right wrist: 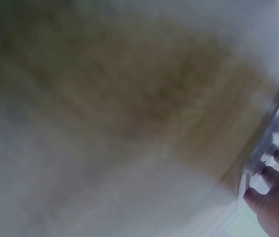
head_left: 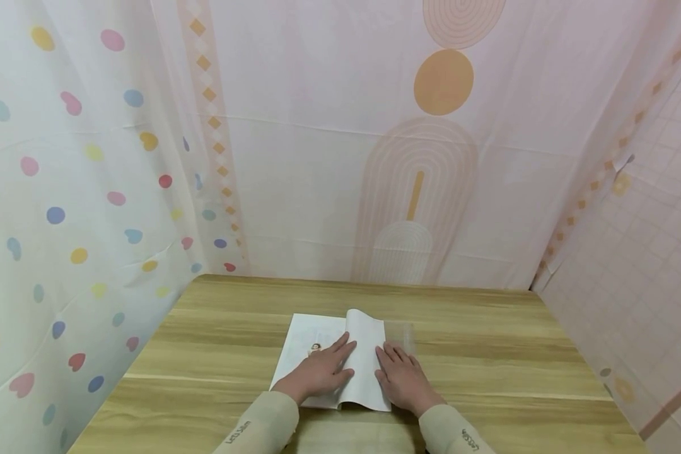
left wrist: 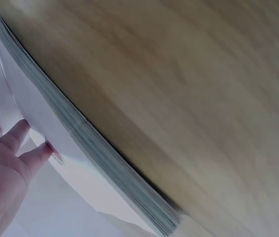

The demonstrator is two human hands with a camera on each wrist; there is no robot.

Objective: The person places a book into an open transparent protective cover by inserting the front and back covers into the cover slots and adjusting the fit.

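Note:
An open book [head_left: 325,331] lies on the table, a small printed figure on its left page; its thick page block [left wrist: 87,128] shows in the left wrist view. Beside that page a white leaf [head_left: 364,366] bulges up in a curve. My left hand [head_left: 320,371] rests on the left page with extended fingers, fingertips at the base of the leaf. My right hand [head_left: 404,376] lies flat at the leaf's right edge, fingers over a clear plastic sheet [head_left: 400,331] that sticks out to the right. In the right wrist view, its shiny edge [right wrist: 265,148] runs along my fingertips.
The wood-grain table [head_left: 488,353] extends around the book on all sides. Behind it hangs a pale patterned curtain [head_left: 295,202], with a dotted curtain [head_left: 91,239] at the left and a checked one [head_left: 647,252] at the right.

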